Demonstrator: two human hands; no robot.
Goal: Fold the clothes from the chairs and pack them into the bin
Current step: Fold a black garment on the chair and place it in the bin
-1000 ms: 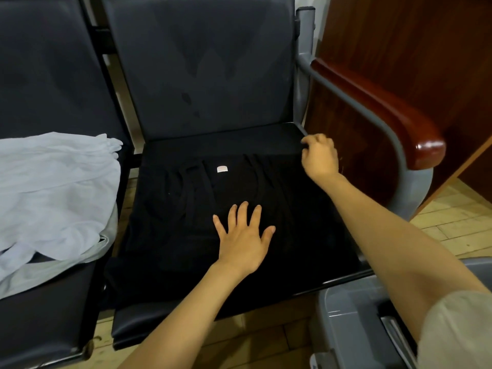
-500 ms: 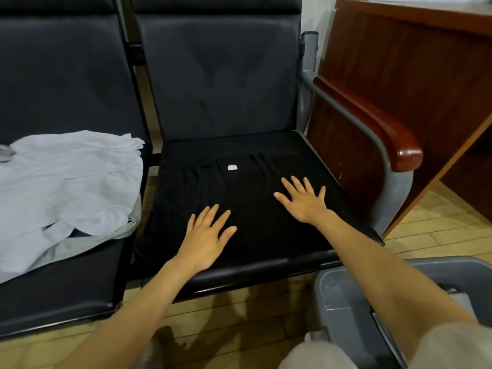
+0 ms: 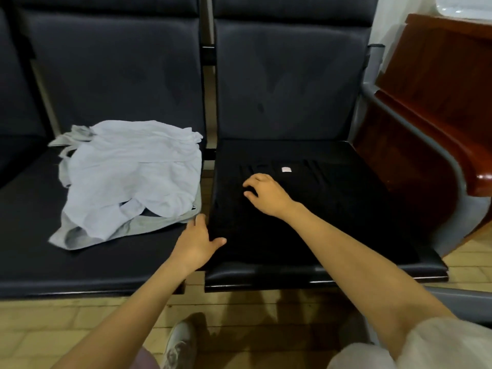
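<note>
A black garment [image 3: 332, 209] with a small white label lies spread flat on the right chair seat [image 3: 319, 272]. My left hand [image 3: 198, 242] is at the garment's left edge by the gap between the seats, thumb over the fabric, gripping that edge. My right hand [image 3: 266, 194] sits just left of the label with its fingers curled down, pinching the cloth. A crumpled pile of pale clothes [image 3: 133, 171], with a grey piece underneath, lies on the left chair seat [image 3: 80, 267]. A strip of the grey bin's rim [image 3: 463, 302] shows at the lower right.
A wooden armrest on a grey metal frame [image 3: 479, 179] borders the right chair, with a dark wooden desk [image 3: 439, 75] behind it. Below the seats are pale floor tiles and my shoe [image 3: 181, 339].
Both hands have moved left across the black garment: the left from flat on the cloth to its left edge, the right from flat to curled near the label. The view swung left.
</note>
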